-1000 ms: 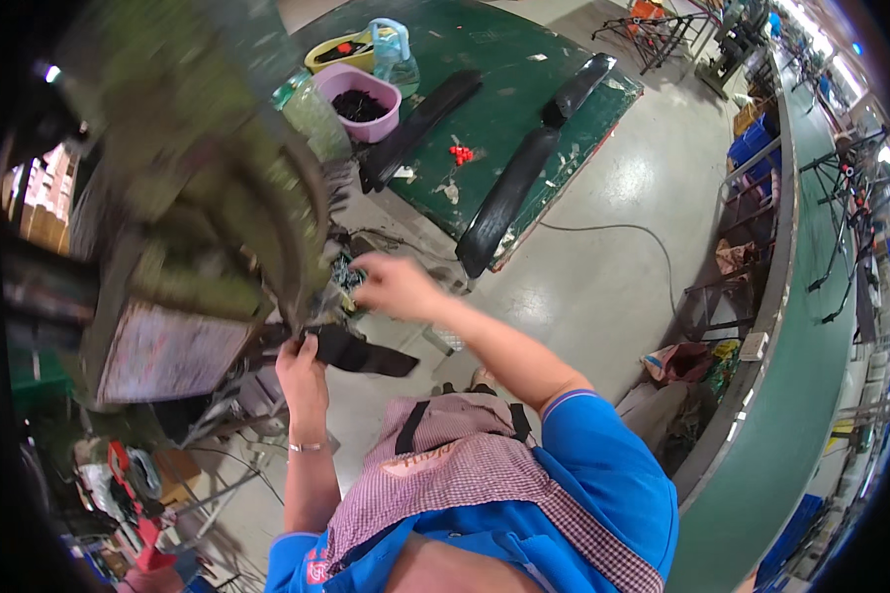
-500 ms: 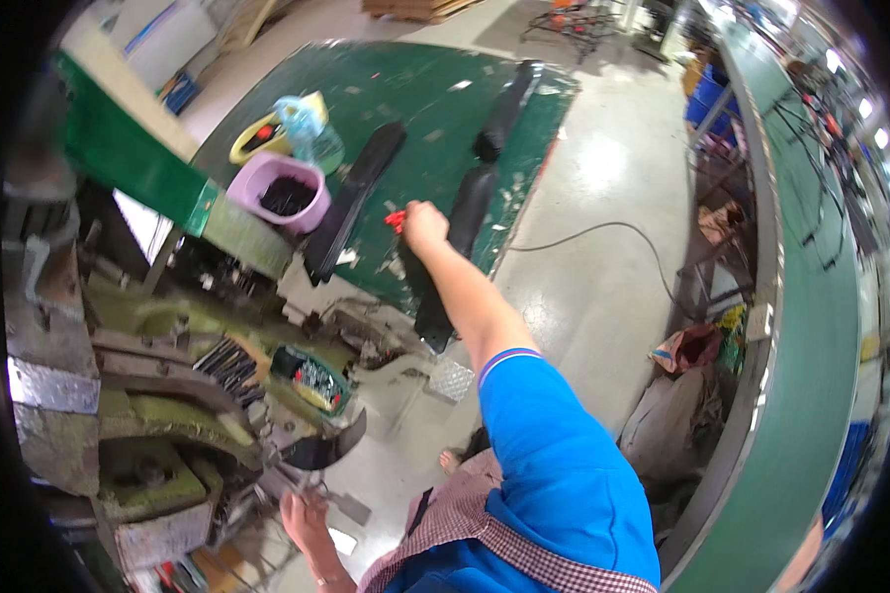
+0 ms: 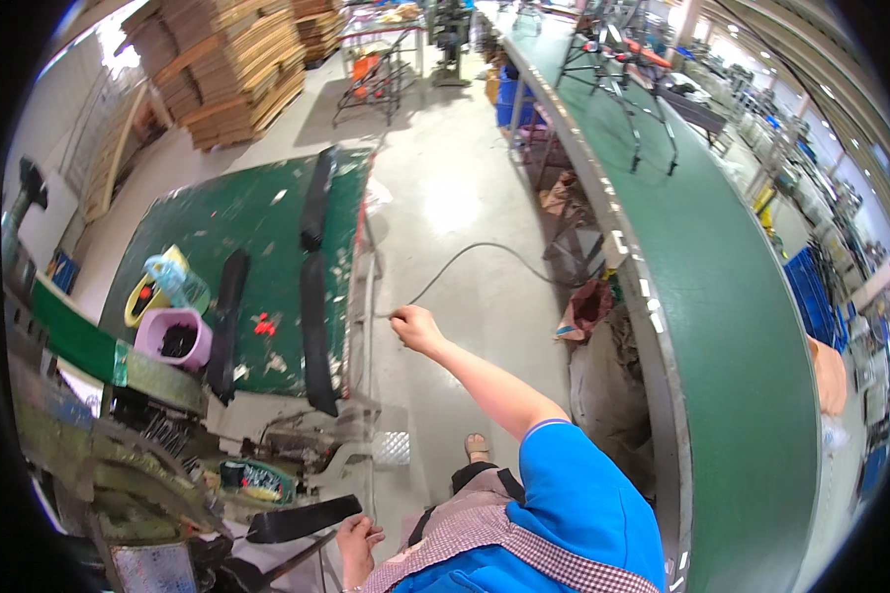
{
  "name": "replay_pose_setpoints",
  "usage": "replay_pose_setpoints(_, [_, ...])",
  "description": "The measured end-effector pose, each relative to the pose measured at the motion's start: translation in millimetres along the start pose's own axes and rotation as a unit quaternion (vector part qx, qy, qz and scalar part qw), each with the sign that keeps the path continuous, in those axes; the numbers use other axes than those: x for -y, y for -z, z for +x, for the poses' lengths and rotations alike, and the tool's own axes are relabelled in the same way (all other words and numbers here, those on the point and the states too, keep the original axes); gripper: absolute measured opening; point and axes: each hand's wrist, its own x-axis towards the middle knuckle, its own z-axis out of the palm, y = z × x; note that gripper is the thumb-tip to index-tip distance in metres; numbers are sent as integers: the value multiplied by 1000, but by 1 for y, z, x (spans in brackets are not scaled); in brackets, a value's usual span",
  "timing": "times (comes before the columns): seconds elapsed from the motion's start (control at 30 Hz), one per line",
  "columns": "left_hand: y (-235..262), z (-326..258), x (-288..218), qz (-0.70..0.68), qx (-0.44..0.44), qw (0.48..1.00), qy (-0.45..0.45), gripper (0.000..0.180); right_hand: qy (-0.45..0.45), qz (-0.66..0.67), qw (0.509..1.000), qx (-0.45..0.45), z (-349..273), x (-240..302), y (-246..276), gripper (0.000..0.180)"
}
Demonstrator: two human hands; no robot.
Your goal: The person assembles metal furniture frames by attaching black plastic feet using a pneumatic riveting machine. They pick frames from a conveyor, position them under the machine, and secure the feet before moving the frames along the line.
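Note:
My right arm reaches forward over the floor beside the green-topped table. My right hand is closed, its palm side hidden, so whatever it may hold does not show. Low in the picture, my left hand has loosely bent fingers with nothing visible in them. It is just below the end of a curved black strip at the machine. Small red pieces lie on the table between long black pieces. A lilac tub with small black parts stands at the table's left.
A yellow container and a light-blue plastic bag sit behind the tub. A dark cable curves across the floor. A long green-topped bench runs along the right. Stacked cardboard stands at the far left.
My right hand has moved off the table to the right. The red pieces it held now lie on the tabletop. The view has turned right and up, showing more of the hall.

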Motion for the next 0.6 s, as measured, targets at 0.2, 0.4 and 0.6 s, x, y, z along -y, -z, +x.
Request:
replay_pose_setpoints(0.2, [-95,53,-32,136,31,988,-62,14,-156,107,975,-116,-33,-63,164,24])
replay_pose_setpoints(0.4, [-278,110,-66,263,123,950,-118,17,-167,173,943,-229,-55,-160,320,19])
replay_pose_setpoints(0.6, [-460,114,-91,400,271,859,-168,19,-146,255,855,-427,-84,-184,469,14])
